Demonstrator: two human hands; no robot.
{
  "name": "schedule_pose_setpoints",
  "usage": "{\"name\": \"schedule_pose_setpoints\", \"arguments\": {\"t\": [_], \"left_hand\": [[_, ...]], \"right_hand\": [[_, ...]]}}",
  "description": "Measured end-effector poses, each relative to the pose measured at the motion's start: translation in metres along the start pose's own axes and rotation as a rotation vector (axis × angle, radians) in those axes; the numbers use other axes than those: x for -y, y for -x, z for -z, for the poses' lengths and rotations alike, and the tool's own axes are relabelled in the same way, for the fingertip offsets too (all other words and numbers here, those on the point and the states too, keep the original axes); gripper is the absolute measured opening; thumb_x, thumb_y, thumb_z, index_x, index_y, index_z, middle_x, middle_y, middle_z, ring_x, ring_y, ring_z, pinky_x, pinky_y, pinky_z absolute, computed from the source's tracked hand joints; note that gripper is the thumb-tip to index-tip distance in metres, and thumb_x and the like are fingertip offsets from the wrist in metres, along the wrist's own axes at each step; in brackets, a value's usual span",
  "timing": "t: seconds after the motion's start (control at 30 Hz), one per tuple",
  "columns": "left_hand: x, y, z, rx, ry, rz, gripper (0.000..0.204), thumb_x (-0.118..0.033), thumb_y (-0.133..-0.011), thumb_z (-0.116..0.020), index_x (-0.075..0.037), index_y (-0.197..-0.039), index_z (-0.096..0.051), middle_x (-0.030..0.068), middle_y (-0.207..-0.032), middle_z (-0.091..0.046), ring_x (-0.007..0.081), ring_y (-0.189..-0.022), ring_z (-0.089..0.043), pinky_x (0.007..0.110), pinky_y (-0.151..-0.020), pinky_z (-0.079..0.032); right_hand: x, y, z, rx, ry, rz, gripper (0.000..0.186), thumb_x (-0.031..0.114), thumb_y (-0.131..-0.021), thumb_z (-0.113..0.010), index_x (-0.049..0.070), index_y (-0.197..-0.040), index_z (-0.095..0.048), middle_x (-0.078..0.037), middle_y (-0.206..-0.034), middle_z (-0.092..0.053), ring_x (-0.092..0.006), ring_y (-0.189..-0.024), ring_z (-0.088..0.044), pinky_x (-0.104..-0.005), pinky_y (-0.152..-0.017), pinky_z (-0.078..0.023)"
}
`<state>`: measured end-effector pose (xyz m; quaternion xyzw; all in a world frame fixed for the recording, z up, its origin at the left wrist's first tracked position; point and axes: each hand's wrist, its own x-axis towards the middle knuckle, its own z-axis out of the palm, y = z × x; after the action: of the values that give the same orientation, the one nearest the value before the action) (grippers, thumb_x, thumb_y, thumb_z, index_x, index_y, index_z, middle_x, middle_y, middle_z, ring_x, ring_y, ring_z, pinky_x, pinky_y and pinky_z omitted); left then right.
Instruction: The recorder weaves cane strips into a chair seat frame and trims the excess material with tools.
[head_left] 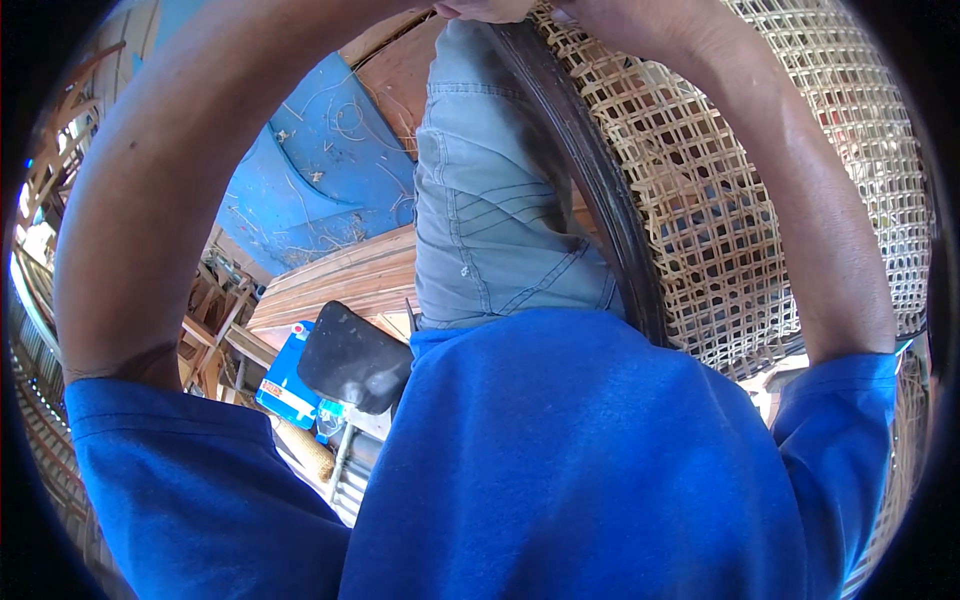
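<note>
Both my arms reach up to the top edge of the head view, where the hands are mostly cut off. A sliver of my left hand (488, 9) shows beside the upper end of a dark wooden rail (590, 160). Close by on the right, my right hand (585, 10) is over the edge of a pale woven cane panel (690, 190). The fingers of both are out of the picture, so their grip and anything in them stay hidden. The cane has an open mesh and spreads beneath my right forearm, along the rail's right side.
My leg in grey trousers (495, 200) lies against the rail. To its left are a blue plastic sheet (345, 150) strewn with fibre scraps, wooden boards (335, 275), a black padded seat (352, 358) and a blue box (290, 375). Wooden frames (215, 345) crowd the far left.
</note>
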<state>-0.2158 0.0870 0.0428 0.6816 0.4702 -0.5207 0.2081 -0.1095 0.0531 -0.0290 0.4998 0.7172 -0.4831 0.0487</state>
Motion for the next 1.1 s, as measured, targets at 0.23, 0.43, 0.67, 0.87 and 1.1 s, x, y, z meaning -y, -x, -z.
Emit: {"name": "schedule_pose_setpoints", "arguments": {"t": [0.23,0.43,0.67,0.87,1.1], "left_hand": [[0.008,-0.021,-0.01,-0.012,0.002,-0.098,0.023,-0.016,-0.088,-0.057,-0.004,-0.095,-0.075,0.0143,-0.087,-0.074,0.0301,-0.08,-0.07,0.042,-0.072,-0.055],[0.01,-0.051,-0.016,0.038,-0.047,-0.196,0.021,-0.017,-0.087,-0.058,-0.005,-0.091,-0.075,0.0139,-0.084,-0.074,0.0301,-0.076,-0.069,0.043,-0.069,-0.054],[0.011,-0.064,-0.02,0.067,-0.099,-0.244,0.02,-0.019,-0.087,-0.059,-0.005,-0.086,-0.074,0.0134,-0.08,-0.073,0.03,-0.072,-0.068,0.043,-0.067,-0.053],[0.013,-0.063,-0.015,0.09,-0.055,-0.24,0.021,-0.02,-0.086,-0.06,-0.005,-0.081,-0.074,0.013,-0.077,-0.072,0.03,-0.069,-0.067,0.044,-0.065,-0.052],[0.012,-0.063,-0.023,0.008,-0.195,-0.346,0.026,-0.029,-0.087,-0.06,-0.008,-0.081,-0.075,0.0117,-0.073,-0.072,0.032,-0.072,-0.068,0.044,-0.067,-0.053]], "right_hand": [[0.0,-0.004,-0.003,0.002,0.012,0.016,0.025,0.013,-0.093,-0.057,0.005,-0.111,-0.073,-0.019,-0.107,-0.073,-0.0331,-0.101,-0.07,-0.0407,-0.086,-0.054],[-0.008,-0.013,-0.011,-0.009,0.023,0.029,0.025,0.014,-0.092,-0.059,0.005,-0.111,-0.073,-0.019,-0.107,-0.073,-0.0334,-0.101,-0.07,-0.0408,-0.087,-0.053],[-0.012,-0.013,-0.007,-0.014,0.017,0.059,0.025,0.017,-0.091,-0.061,0.004,-0.109,-0.073,-0.02,-0.104,-0.073,-0.0339,-0.099,-0.07,-0.0414,-0.086,-0.053],[-0.016,0.001,0.004,0.018,-0.032,0.124,0.024,0.018,-0.091,-0.062,0.002,-0.104,-0.073,-0.021,-0.1,-0.073,-0.0353,-0.096,-0.07,-0.0424,-0.084,-0.054],[-0.012,-0.005,-0.011,-0.102,0.034,0.033,0.025,0.019,-0.089,-0.064,0.001,-0.102,-0.073,-0.022,-0.099,-0.072,-0.0354,-0.097,-0.07,-0.0422,-0.084,-0.054]]}}
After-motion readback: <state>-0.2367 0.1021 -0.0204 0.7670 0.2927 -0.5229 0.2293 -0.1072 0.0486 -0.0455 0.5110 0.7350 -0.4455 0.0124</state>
